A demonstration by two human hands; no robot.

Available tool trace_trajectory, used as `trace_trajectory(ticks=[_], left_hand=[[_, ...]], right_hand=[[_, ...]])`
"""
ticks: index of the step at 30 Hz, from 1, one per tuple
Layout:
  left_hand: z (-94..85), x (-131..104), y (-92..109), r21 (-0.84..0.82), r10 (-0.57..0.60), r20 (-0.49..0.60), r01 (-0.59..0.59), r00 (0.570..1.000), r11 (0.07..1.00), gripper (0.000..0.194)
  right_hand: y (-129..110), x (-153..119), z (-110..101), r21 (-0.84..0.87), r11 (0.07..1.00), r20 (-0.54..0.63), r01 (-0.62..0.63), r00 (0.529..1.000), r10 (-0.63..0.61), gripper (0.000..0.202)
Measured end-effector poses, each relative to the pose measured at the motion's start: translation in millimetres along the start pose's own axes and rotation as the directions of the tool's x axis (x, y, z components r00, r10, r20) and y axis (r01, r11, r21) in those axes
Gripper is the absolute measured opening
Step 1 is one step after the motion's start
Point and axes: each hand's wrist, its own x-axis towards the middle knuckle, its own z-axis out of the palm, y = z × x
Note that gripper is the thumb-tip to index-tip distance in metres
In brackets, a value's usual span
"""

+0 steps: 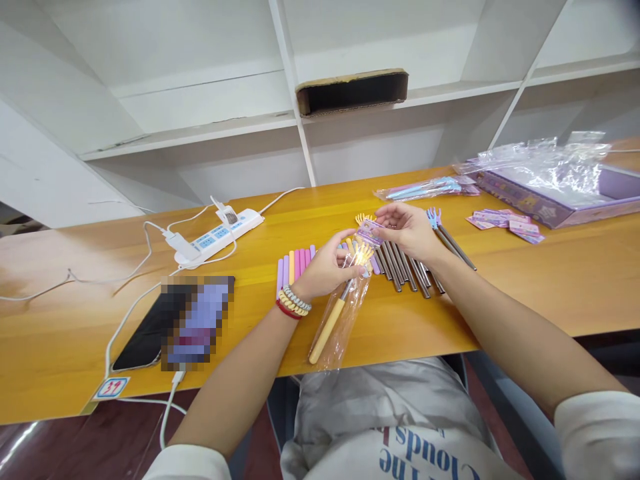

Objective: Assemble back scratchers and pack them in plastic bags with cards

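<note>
My left hand [323, 268] is closed around the upper end of a clear plastic bag with a yellow back scratcher [327, 331] in it. The scratcher's claw end points away from me, its handle toward the table's front edge. My right hand [409, 232] pinches a small purple printed card [370, 233] at the bag's top; whether the card is inside the bag I cannot tell. Beyond my hands lie coloured handles [297, 263] in pink, purple and yellow. Several metal rods [407, 270] lie beneath my right hand, near blue claw heads [434, 217].
A purple box [560, 213] with clear bags [545, 163] stands at right, near loose purple cards [507, 223]. Bagged back scratchers [425, 189] lie at the back. A power strip [220, 237], cables and two phones [145, 337] occupy the left. White shelving [200, 137] rises behind.
</note>
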Motion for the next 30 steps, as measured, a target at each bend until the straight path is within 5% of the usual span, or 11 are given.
trace_trajectory(ticks=[7, 13, 24, 30], left_hand=[[1.5, -1, 1, -0.012, 0.017, -0.004, -0.017, 1.0, 1.0, 0.077], [1.2, -2, 0, -0.008, 0.019, -0.014, -0.019, 1.0, 1.0, 0.076], [0.1, 0, 3, -0.171, -0.014, -0.062, 0.003, 0.998, 0.985, 0.077], [-2.6, 5, 2, -0.34, -0.017, -0.257, -0.074, 0.966, 0.938, 0.074]], right_hand=[[-4, -2, 0, -0.121, 0.982, 0.077, -0.142, 0.985, 0.152, 0.026], [-7, -3, 1, -0.177, 0.979, 0.01, -0.096, 0.995, 0.099, 0.021], [-4, -1, 7, -0.002, 0.991, -0.011, -0.137, 0.99, 0.137, 0.03], [3, -1, 10, 0.086, 0.982, -0.032, -0.167, 0.985, 0.17, 0.041]])
